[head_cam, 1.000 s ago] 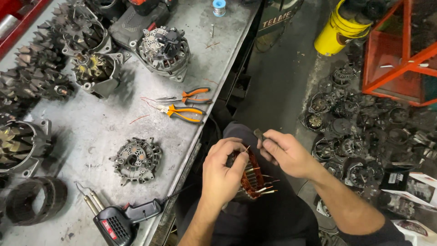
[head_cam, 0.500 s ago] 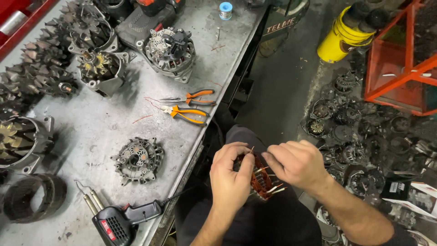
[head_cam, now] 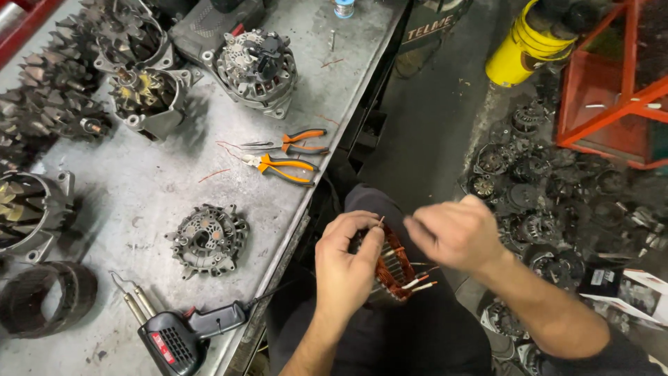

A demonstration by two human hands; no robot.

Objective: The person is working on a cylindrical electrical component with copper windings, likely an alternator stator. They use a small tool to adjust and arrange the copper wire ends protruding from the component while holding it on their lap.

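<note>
While the left hand (head_cam: 346, 261) grips the copper stator (head_cam: 393, 268), right hand (head_cam: 452, 233) blurred, grip unclear; pliers (head_cam: 285, 167) lie on the bench (head_cam: 139, 202).

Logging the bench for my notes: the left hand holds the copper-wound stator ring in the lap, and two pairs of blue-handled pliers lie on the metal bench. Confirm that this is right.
Not quite: the head view shows the pliers have orange handles, not blue. The rest stands: the left hand holds the copper-wound stator ring in the lap, and both pairs lie on the metal bench.
</note>
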